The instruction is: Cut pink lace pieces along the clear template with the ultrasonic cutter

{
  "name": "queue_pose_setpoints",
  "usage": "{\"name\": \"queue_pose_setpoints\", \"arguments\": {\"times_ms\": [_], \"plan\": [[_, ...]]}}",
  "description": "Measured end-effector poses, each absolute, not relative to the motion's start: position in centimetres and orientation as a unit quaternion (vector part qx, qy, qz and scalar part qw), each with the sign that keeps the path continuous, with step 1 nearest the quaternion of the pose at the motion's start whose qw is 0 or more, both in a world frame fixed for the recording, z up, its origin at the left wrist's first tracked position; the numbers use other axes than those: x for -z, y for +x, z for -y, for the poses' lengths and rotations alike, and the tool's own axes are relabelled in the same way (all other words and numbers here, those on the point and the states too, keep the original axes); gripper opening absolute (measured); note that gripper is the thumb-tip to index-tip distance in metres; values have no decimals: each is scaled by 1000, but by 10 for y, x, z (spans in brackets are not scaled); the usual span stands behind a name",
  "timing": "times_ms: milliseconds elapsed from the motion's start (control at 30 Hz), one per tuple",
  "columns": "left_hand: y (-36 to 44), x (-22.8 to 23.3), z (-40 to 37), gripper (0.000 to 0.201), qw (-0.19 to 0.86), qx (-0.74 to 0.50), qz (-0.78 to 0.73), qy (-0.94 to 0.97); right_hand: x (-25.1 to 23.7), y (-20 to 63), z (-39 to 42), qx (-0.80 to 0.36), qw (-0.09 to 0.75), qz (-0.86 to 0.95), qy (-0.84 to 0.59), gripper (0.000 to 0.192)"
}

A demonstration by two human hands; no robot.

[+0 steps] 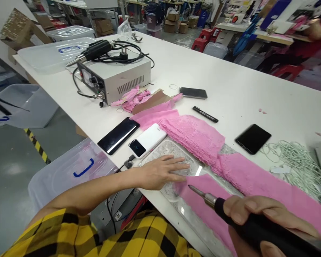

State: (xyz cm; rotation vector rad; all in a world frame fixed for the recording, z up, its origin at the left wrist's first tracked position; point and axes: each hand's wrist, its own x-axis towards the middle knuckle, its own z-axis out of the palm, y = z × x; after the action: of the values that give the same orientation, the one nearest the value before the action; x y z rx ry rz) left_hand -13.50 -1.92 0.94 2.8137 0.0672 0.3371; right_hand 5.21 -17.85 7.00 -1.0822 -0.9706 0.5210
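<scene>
My left hand (160, 173) lies flat with fingers spread on a clear plastic lid (173, 147) near the table edge. Its fingertips are beside the end of a pink fabric strip (203, 192); whether they press on it I cannot tell. My right hand (267, 217) is wrapped round a black handheld tool with a pointed metal tip (219, 205). The tip hovers over or touches the strip, pointing left towards my left hand. Beyond the lid, a folded stack of pink lace (192, 135) continues to the right as a longer pink piece (267, 175).
A white power bank (149, 139) and a black phone (119, 135) lie left of the lace. Behind stands a control box (123, 76) with a similar tool on top. A marker (205, 114), phones (194, 92) and tangled pale cord (299, 164) lie around the table.
</scene>
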Motion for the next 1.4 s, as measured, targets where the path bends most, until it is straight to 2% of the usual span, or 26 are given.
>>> {"name": "queue_pose_setpoints", "arguments": {"times_ms": [100, 200, 433, 733, 1033, 1400], "plan": [[-131, -9, 25, 36, 164, -204, -22, 965, -71, 74, 194, -145, 758, 385, -507, 22], [-118, -10, 34, 31, 165, -246, 8, 955, -66, 96, 208, -77, 767, 328, -546, 21], [-76, -14, 58, 32, 130, -180, 66, 973, -60, 139, 231, 13, 789, 287, -543, 28], [-37, -21, 71, 49, 83, -64, 89, 990, -55, 156, 245, 10, 809, 269, -522, 27], [-45, -12, 69, 50, 102, -63, 63, 991, -49, 160, 253, -4, 822, 259, -506, 24], [-12, -24, 92, 49, 151, -12, 174, 973, -46, 161, 246, 5, 822, 255, -510, 24]]}}
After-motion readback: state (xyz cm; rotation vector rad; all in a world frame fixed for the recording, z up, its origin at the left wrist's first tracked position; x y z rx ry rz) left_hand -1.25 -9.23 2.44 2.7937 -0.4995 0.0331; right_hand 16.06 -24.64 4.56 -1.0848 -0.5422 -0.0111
